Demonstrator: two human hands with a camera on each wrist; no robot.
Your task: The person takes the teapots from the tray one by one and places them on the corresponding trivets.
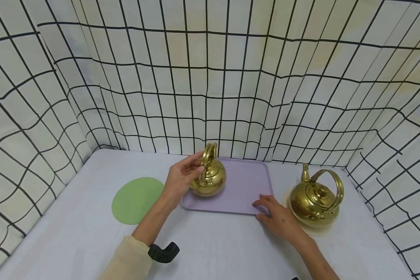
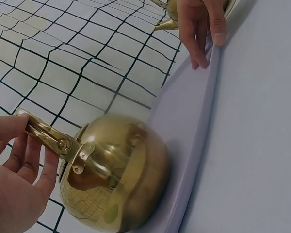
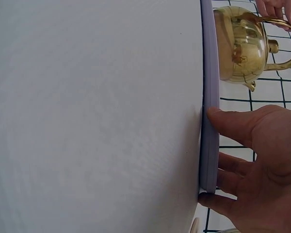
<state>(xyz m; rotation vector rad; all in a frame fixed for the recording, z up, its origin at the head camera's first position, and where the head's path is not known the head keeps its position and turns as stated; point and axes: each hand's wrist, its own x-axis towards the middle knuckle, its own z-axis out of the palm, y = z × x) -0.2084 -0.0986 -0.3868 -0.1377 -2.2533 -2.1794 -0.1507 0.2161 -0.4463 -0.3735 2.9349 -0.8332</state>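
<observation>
A brass-coloured kettle (image 1: 213, 181) stands upright over the left end of a lilac tray (image 1: 246, 182). Its raised handle (image 2: 48, 133) is held between the thumb and fingers of my left hand (image 1: 180, 179). Whether the kettle's base touches the tray, I cannot tell. At the tray's front right corner, my right hand (image 1: 278, 218) grips the rim. Its thumb (image 3: 230, 124) lies against the front edge, while the fingers reach over to the other side. A second brass kettle (image 1: 313, 206) sits to the right of this hand, spout pointing toward the back.
To the left of the tray lies a round green mat (image 1: 134, 200). Under the second kettle shows a round cream mat (image 1: 315, 231). White cloth covers the table (image 1: 210, 245), and walls of white fabric with a black grid (image 1: 217, 81) rise behind and at both sides.
</observation>
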